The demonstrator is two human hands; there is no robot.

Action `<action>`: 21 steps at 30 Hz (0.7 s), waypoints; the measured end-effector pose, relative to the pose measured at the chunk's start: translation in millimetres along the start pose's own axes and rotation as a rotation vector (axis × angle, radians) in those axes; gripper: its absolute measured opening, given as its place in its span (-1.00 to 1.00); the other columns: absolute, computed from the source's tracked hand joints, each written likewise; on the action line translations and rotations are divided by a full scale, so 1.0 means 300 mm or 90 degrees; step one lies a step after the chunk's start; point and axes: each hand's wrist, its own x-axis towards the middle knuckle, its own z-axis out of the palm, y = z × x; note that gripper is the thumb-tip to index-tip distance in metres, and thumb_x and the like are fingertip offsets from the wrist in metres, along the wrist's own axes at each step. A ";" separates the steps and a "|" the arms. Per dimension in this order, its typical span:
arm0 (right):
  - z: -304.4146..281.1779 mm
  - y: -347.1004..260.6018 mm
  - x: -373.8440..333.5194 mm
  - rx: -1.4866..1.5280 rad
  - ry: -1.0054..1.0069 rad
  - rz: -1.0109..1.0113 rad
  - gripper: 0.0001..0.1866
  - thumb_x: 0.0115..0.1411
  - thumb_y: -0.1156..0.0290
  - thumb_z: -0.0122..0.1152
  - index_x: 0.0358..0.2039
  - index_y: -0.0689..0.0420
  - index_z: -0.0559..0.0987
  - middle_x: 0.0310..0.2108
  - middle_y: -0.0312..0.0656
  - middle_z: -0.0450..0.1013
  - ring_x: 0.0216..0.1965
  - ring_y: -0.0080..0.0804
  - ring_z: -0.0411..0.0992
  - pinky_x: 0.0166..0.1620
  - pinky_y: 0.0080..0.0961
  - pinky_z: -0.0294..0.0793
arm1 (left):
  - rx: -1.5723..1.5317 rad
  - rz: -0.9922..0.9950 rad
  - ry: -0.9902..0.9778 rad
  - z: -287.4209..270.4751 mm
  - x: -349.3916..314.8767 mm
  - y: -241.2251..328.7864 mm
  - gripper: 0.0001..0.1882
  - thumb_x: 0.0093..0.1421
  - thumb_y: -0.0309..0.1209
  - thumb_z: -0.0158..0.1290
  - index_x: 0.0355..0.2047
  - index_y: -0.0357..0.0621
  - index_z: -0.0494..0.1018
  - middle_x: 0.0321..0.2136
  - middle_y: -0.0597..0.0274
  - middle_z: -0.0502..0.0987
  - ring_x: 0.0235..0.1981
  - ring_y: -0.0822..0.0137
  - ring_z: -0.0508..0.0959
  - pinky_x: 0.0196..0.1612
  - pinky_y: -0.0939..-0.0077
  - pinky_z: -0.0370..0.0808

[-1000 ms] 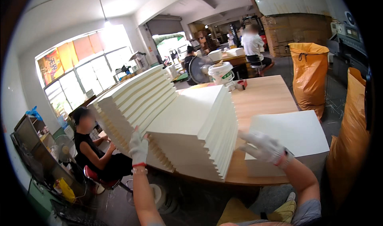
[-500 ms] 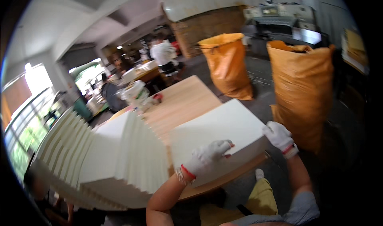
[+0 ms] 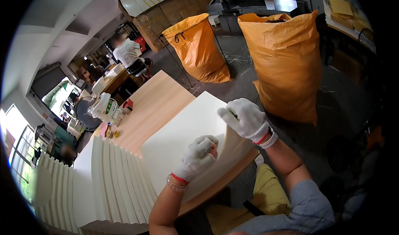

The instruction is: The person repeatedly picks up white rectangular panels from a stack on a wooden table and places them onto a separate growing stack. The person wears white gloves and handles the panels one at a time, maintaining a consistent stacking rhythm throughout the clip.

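A stack of large white paper sheets (image 3: 178, 135) lies on the wooden table in front of me. My left hand (image 3: 199, 154), in a white glove with bare fingertips showing, rests over the paper with its fingers curled closed. What those fingers hold, if anything, is hidden. At the stack's right side, my gloved right hand (image 3: 246, 118) is closed round the edge of the paper, where a sheet bends upward. To my left, more white sheets (image 3: 120, 183) are piled in stepped, fanned-out layers.
The wooden table top (image 3: 145, 98) extends away, with a white plastic tub (image 3: 104, 108) and a tape roll (image 3: 116, 133). Two orange sacks, one farther (image 3: 197, 48) and one nearer (image 3: 282, 64), stand on the floor beyond. A seated person (image 3: 128, 54) is in the background.
My right hand has moved left and inward over the edge of the paper, which now bends up there. My left hand's fingers have curled in. The view has swung to the right.
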 end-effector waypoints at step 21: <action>0.013 0.045 -0.062 -0.056 0.088 -0.066 -0.85 0.29 0.48 0.20 -0.15 0.21 0.60 -0.48 -0.20 0.40 -0.48 -0.19 0.40 -0.41 -0.30 0.44 | 0.094 0.046 -0.035 -0.036 -0.003 -0.030 -0.47 0.12 -0.44 0.32 0.12 -0.15 0.46 0.10 -0.03 0.47 0.01 0.08 0.56 0.04 0.35 0.48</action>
